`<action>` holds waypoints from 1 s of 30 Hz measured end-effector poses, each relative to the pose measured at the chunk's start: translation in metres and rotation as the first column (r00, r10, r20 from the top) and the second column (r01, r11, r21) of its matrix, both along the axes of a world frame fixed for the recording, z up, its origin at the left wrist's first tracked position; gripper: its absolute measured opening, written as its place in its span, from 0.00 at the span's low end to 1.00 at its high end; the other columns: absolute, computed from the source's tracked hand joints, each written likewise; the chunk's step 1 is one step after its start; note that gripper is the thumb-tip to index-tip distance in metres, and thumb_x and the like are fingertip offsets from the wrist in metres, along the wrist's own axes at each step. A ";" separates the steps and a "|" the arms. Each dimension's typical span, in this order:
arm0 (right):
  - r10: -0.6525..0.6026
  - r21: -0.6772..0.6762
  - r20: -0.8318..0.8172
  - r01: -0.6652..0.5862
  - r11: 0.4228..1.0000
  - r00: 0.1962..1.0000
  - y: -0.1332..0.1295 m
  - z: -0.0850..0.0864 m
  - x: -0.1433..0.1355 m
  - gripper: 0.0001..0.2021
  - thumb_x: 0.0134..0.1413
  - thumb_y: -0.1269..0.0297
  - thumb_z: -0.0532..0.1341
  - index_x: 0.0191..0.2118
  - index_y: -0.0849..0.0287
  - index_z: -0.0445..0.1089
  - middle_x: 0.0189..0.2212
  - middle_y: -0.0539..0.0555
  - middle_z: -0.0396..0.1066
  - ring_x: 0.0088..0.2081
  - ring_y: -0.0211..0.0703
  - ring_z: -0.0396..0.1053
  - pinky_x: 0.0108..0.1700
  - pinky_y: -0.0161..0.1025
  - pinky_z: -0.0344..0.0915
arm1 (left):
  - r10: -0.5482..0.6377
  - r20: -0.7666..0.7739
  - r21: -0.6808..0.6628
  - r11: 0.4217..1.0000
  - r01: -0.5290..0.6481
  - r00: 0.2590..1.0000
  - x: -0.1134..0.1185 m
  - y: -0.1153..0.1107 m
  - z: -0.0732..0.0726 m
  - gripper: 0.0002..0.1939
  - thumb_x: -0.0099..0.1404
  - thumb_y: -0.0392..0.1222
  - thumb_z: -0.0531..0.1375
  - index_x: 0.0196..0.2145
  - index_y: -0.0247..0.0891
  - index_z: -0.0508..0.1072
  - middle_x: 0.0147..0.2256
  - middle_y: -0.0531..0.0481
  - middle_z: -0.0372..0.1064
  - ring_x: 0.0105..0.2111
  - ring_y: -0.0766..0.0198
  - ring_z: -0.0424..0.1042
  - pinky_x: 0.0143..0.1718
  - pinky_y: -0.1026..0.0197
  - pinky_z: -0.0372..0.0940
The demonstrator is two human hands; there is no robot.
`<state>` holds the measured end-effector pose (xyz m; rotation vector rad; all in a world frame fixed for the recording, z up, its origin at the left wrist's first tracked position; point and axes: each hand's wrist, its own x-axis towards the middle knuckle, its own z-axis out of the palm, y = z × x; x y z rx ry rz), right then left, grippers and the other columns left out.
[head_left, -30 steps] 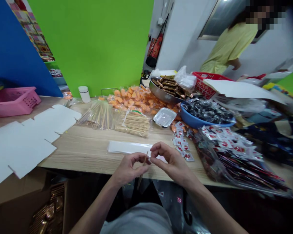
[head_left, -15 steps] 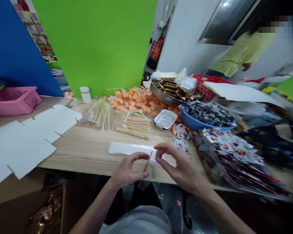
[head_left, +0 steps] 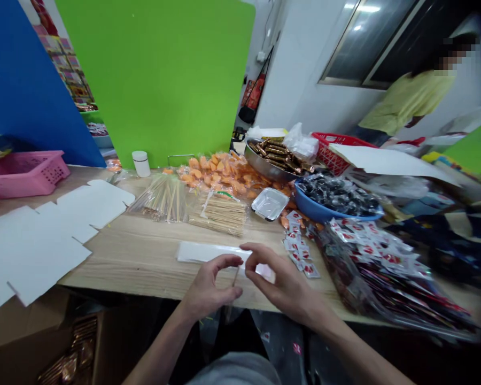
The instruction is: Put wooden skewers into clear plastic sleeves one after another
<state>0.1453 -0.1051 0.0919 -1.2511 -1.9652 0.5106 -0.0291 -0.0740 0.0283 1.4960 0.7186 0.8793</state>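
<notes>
A thin wooden stick (head_left: pixel 235 277) stands tilted over the table's front edge, between the curled fingers and thumb of my left hand (head_left: pixel 208 286). The exact contact is partly hidden. Just to its right, my right hand (head_left: pixel 282 280) has its thumb and a finger curled together near the stick's upper end, its index finger stretched above. Whatever those fingertips pinch, if anything, is too small to make out. Under and behind both hands lies a stack of clear, narrow plastic sleeves (head_left: pixel 196 251). Farther back are a bag of thin sticks (head_left: pixel 220 214) and a bag of wider sticks (head_left: pixel 162 198).
Orange wrapped pieces (head_left: pixel 214 171) are heaped behind the bags, near a foil tray (head_left: pixel 269 204). Right of them stand a metal bowl (head_left: pixel 260 160), a blue basin (head_left: pixel 312 208) and small white-red packets (head_left: pixel 299 246). White cardboard (head_left: pixel 40 235) lies left. A person in yellow (head_left: pixel 409 101) is behind.
Both hands have shifted slightly left with the stick, and the right thumb and finger have drawn closer together. The view has tilted a little; the person behind has moved slightly right.
</notes>
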 end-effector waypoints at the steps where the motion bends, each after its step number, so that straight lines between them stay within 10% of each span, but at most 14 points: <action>1: -0.012 -0.004 -0.017 0.012 1.000 1.000 0.001 0.000 0.000 0.18 0.52 0.73 0.55 0.49 0.54 0.59 0.26 0.48 0.68 0.32 0.40 0.68 0.42 0.40 0.64 | 0.011 0.002 0.003 1.000 -0.011 1.000 0.000 0.000 0.001 0.25 0.48 0.33 0.64 0.46 0.36 0.68 0.46 0.44 0.69 0.49 0.57 0.66 0.54 0.53 0.56; 11: -0.014 -0.073 -0.069 0.009 0.997 0.998 0.008 -0.004 0.002 0.20 0.52 0.72 0.55 0.51 0.55 0.56 0.26 0.46 0.66 0.30 0.38 0.67 0.41 0.39 0.64 | 0.336 -0.004 0.259 0.910 -0.324 0.942 0.008 0.001 0.032 0.09 0.55 0.37 0.61 0.36 0.36 0.71 0.30 0.50 0.66 0.33 0.64 0.67 0.38 0.61 0.62; 21: -0.003 -0.117 -0.094 -0.008 0.993 0.996 0.010 -0.009 -0.005 0.21 0.51 0.73 0.55 0.52 0.56 0.55 0.25 0.46 0.67 0.29 0.37 0.67 0.41 0.39 0.64 | 0.311 -0.062 0.314 0.908 -0.277 0.948 0.011 0.016 0.069 0.07 0.57 0.34 0.58 0.22 0.35 0.71 0.21 0.53 0.67 0.25 0.68 0.64 0.29 0.66 0.59; 30: -0.028 -0.093 -0.121 0.017 0.995 0.992 0.010 -0.004 0.001 0.21 0.51 0.71 0.56 0.53 0.56 0.55 0.25 0.46 0.67 0.30 0.38 0.67 0.42 0.39 0.63 | 0.307 -0.164 0.456 0.866 -0.204 0.937 0.021 0.004 0.044 0.07 0.58 0.34 0.57 0.23 0.34 0.72 0.22 0.51 0.66 0.25 0.67 0.64 0.31 0.63 0.58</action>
